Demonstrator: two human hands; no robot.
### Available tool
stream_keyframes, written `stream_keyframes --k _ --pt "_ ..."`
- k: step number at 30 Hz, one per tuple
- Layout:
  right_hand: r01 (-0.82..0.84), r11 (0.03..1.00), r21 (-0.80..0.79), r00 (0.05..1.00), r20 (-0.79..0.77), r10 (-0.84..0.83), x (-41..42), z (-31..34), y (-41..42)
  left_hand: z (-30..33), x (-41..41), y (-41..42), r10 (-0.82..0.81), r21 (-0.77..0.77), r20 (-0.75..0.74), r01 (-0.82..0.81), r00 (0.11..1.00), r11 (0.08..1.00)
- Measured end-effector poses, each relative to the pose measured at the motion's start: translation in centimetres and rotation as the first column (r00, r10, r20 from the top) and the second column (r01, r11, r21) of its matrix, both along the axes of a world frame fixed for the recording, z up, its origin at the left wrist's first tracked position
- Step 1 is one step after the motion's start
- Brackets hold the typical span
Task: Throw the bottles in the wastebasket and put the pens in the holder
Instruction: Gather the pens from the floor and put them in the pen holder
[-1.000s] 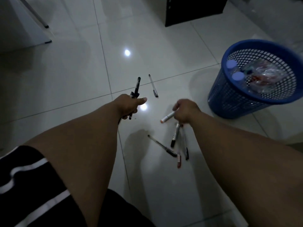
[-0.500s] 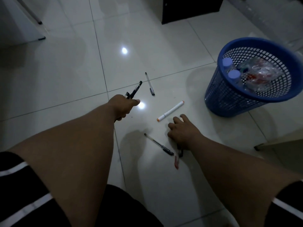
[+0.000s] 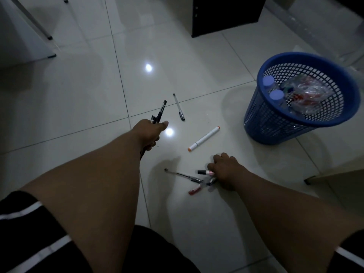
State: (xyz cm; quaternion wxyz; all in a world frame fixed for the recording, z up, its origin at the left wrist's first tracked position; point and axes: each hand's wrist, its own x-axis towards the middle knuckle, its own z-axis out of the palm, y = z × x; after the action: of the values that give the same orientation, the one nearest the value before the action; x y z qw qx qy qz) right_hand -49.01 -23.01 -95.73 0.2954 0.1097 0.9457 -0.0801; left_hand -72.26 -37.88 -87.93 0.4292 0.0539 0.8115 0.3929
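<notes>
Head camera, looking down at a pale tiled floor (image 3: 82, 99): I knelt over scattered pens in dim light. To my right stood the blue wastebasket (image 3: 275, 123), upright, with two blue-capped bottles (image 3: 276, 96) and crumpled clear plastic inside it. My left hand (image 3: 148, 133) was raised off the tiles, fingers clamped around a bunch of black pens (image 3: 160, 113) whose ends stuck out past my thumb. My right hand (image 3: 226, 170) pressed low on the floor, fingers curled over a small heap of pens (image 3: 199, 179); a pink-and-black one touched my fingertips, a red one and a thin dark one fanned out to their left, though blur hid whether I had truly gripped them. Between my two hands, apart from both, lay a white marker (image 3: 204, 138) with an orange tip. Beyond it, just right of my left hand's bunch, lay a slim clear pen (image 3: 178, 107).
</notes>
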Motion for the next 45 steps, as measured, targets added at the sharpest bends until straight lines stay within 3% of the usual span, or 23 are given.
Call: stream_keyframes --k 3,6,12,16,20,24,26,31,34,35,36,38,39,40,42,45 --pt "0.283 0.948 -0.143 0.959 0.039 -0.280 -0.4 0.7 0.3 0.5 0.1 0.2 -0.075 -0.032 0.023 0.076 0.997 0.997" --pt "0.514 0.791 -0.332 0.842 0.015 -0.540 -0.9 1.8 0.9 1.2 0.5 0.6 -0.153 -0.045 0.059 0.155 0.987 0.987" --pt "0.620 0.431 -0.656 0.533 -0.051 -0.845 -4.9 6.2 0.4 3.1 1.6 2.1 -0.195 0.034 0.056 0.194 0.979 0.981" --pt "0.528 0.294 -0.797 0.507 0.018 -0.862 -8.7 10.2 -0.7 4.7 2.2 3.9 -0.207 0.207 0.046 0.194 0.977 0.959" --pt "0.484 0.130 -0.865 0.506 0.156 -0.848 -11.1 12.6 -1.5 5.9 2.6 5.8 -0.106 0.317 0.034 0.089 0.994 0.944" --pt "0.442 0.163 -0.882 0.532 0.111 -0.840 -12.3 12.5 -1.8 6.4 2.6 6.4 0.026 0.322 -0.029 -0.016 0.999 0.946" --pt "0.454 0.127 -0.882 0.499 0.134 -0.856 -12.6 12.3 -2.2 6.4 2.5 6.5 0.105 0.311 -0.084 -0.074 0.991 0.948" --pt "0.342 -0.141 -0.929 0.543 0.318 -0.777 -11.5 13.4 -1.8 6.3 1.9 6.0 0.316 0.316 -0.119 -0.265 0.941 0.911" --pt "0.354 -0.333 -0.874 0.430 0.469 -0.772 -10.4 12.7 -1.4 6.0 1.2 5.2 0.430 0.348 -0.110 -0.370 0.896 0.861" --pt "0.410 -0.287 -0.866 0.383 0.449 -0.807 -10.0 11.9 -1.6 5.8 1.0 4.8 0.444 0.356 -0.094 -0.387 0.891 0.851" --pt "0.500 -0.119 -0.858 0.389 0.346 -0.854 -9.6 10.7 -1.8 5.6 0.9 4.5 0.448 0.357 -0.083 -0.393 0.890 0.847" --pt "0.599 0.424 -0.679 0.614 0.050 -0.788 -7.8 7.9 -2.8 5.3 0.7 4.0 0.439 0.344 -0.080 -0.388 0.895 0.855" --pt "0.553 0.637 -0.537 0.748 -0.015 -0.663 -6.7 6.3 -3.5 5.1 0.7 3.8 0.428 0.337 -0.087 -0.378 0.900 0.862" --pt "0.482 0.778 -0.403 0.847 -0.014 -0.532 -5.4 4.8 -4.2 4.9 0.6 3.6 0.413 0.329 -0.099 -0.362 0.905 0.872" --pt "0.319 0.926 -0.201 0.947 0.046 -0.317 -3.2 2.4 -5.3 4.7 0.6 3.4 0.373 0.299 -0.112 -0.327 0.921 0.896" --pt "0.194 0.978 -0.075 0.979 0.070 -0.189 -1.9 0.7 -5.5 4.6 0.9 3.3 0.309 0.262 -0.113 -0.272 0.944 0.926"
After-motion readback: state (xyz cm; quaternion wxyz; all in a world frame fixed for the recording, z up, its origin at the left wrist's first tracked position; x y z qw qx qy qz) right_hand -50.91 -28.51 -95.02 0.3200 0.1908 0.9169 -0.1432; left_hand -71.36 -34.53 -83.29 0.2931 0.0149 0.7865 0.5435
